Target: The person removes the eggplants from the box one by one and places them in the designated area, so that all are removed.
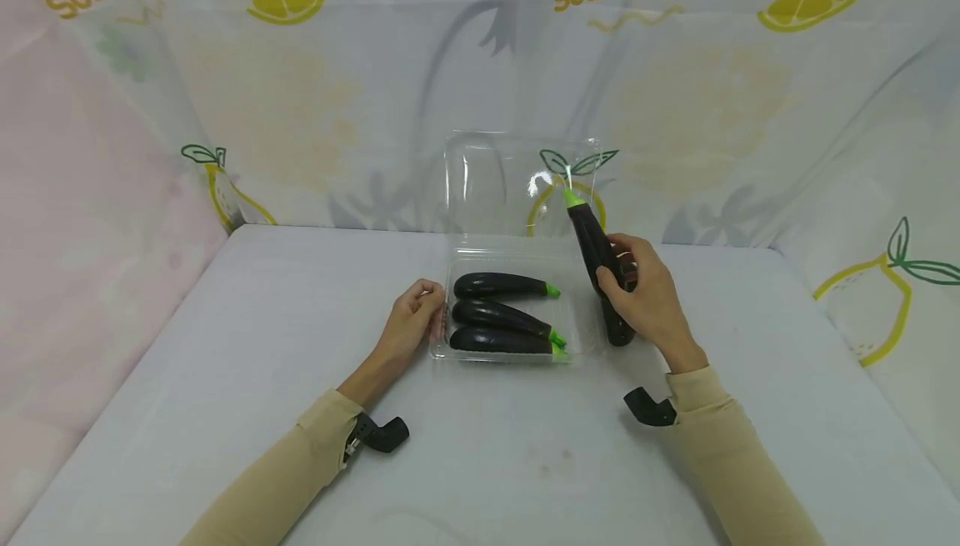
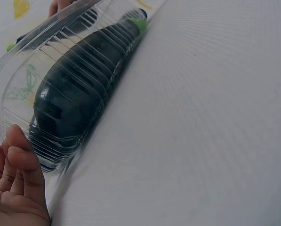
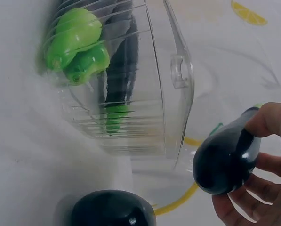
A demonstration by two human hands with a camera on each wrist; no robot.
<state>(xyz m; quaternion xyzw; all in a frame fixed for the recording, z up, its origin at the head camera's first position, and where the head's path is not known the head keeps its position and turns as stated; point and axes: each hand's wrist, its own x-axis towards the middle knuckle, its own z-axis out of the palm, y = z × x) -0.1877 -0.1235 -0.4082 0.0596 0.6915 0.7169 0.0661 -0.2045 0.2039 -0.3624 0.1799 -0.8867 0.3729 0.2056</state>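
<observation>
A clear plastic clamshell container [image 1: 585,346] lies with its lid [image 1: 480,187] raised at the back. Inside, three dark eggplants [image 1: 498,284] lie side by side, green stem ends to the right. My left hand [image 1: 408,317] grips the container's left edge, its curled fingers [image 2: 22,157] against the ribbed wall in the left wrist view. My right hand [image 1: 652,292] holds another eggplant [image 1: 588,233] beside the container's right side, green cap pointing up and away. Below it, a further eggplant [image 3: 114,209] rests on the table, partly hidden by the hand in the head view.
The white table [image 1: 487,463] ends at a patterned cloth backdrop [image 1: 375,96] behind the lid. Cloth also hangs at the left and right sides. Black wrist mounts [image 1: 386,435] sit at both sleeves.
</observation>
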